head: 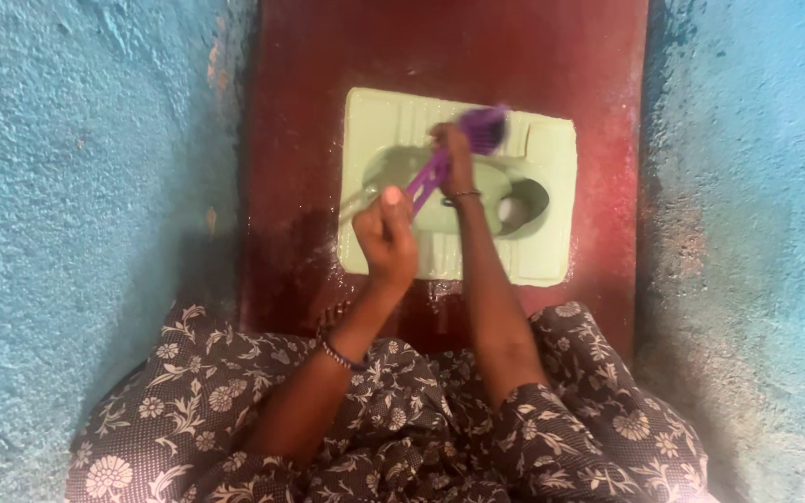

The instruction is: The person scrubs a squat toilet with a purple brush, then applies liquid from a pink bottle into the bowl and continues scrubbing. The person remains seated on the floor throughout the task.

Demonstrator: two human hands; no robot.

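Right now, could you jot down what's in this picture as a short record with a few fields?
Place: narrow stall with rough blue walls and a dark red floor
Fixture: pale green squat toilet pan set in the floor
Tool: purple long-handled brush, bristle head on the pan's far edge
Left hand: closed around the brush handle's near end
Right hand: gripping the handle just below the bristles
Clothing: dark floral-print dress; bangles on both wrists
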